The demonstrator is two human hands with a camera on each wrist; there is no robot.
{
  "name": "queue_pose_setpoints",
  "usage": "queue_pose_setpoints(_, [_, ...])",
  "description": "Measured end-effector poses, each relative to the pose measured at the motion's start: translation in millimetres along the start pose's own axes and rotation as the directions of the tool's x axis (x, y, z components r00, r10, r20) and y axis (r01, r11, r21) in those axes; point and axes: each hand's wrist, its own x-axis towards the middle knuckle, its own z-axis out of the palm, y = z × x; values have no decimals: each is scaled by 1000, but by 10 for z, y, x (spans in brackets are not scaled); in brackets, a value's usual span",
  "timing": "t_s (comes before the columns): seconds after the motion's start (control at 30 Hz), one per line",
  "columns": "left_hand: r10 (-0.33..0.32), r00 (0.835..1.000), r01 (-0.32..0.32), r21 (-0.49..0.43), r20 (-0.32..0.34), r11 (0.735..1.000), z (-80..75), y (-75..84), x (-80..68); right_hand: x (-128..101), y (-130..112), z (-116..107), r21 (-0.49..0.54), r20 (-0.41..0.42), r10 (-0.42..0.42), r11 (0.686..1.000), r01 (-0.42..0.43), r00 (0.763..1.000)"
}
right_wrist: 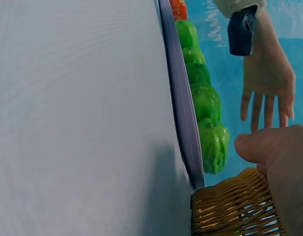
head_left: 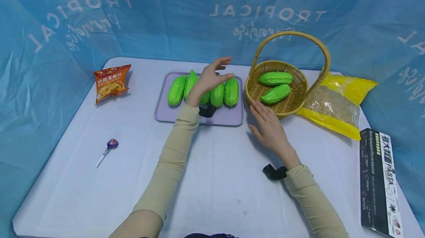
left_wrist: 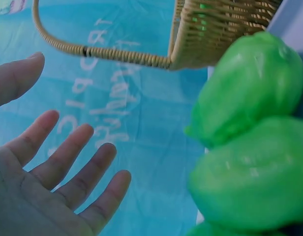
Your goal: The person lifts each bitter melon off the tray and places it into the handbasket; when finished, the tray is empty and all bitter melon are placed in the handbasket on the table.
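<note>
Several bright green, ridged gourds (head_left: 231, 92) lie side by side on a lilac tray (head_left: 229, 120). Above them my left hand (head_left: 211, 78) hovers, fingers spread and holding nothing; it partly covers the middle ones. To the right stands a wicker basket (head_left: 255, 89) with a tall arched handle, and two more green gourds (head_left: 275, 78) lie inside. My right hand (head_left: 270, 131) is at the basket's front-left rim with its fingers extended. In the right wrist view the thumb (right_wrist: 259, 146) is beside the wicker wall (right_wrist: 230, 206); whether the fingers touch it I cannot tell.
An orange snack bag (head_left: 113, 83) lies at the back left, with a lollipop (head_left: 112, 144) nearer the front. A yellow bag (head_left: 335, 101) lies against the basket's right side. The long black pasta box (head_left: 376, 179) sits along the right edge. Blue cloth (head_left: 186, 16) encloses the table.
</note>
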Motion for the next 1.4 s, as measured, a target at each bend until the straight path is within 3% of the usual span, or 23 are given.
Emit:
queue_pose_setpoints(0.47, [-11,976,-15,-119,-217,993,-379,-277,-266,-20,-8,0,3,-2,13,1000,-13,1000])
queue_pose_setpoints(0.77, [-72,944,27,-141,-322,990,-574,-392,-418,-7,-22,-2,1,-4,14,1000,-14,1000])
queue_pose_setpoints(0.93, [-87,922,12,-196,-378,981,-654,-462,-504,-5,-22,4,3,-5,11,1000,-11,1000])
queue_pose_setpoints(1.17, [-140,890,41,-229,-435,973,-706,-606,-620,-8,-14,18,0,-11,-3,1000,3,1000])
queue_pose_setpoints(1.4, [-158,884,78,-192,-441,978,-731,-711,-673,-2,-3,18,-3,-23,-15,1000,15,1000])
